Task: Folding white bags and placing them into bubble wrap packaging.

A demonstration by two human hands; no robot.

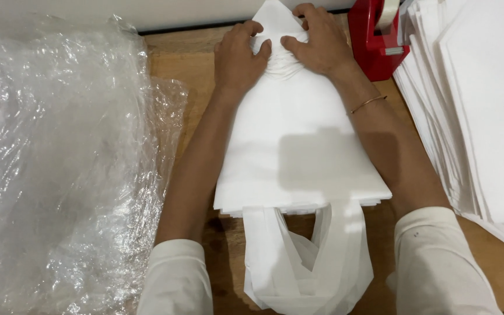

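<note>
Stack of bags (298, 157) lies centre on the tabletop (188, 58), handles nearest the person. Plastic sheeting (59, 163) lies left; tape dispenser (377, 41) and second bag pile (479, 111) lie right.

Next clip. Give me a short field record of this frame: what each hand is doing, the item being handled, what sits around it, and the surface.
left hand: pinching the gathered far end of the stack of white bags
right hand: gripping the same bunched end, fingers touching the left hand
bag handles: loops at the near edge, between the forearms
left of stack: crumpled clear plastic sheeting
right of stack: second pile of white bags
far right: red tape dispenser
surface: wooden table
wrist: thin bracelet on right arm
</note>
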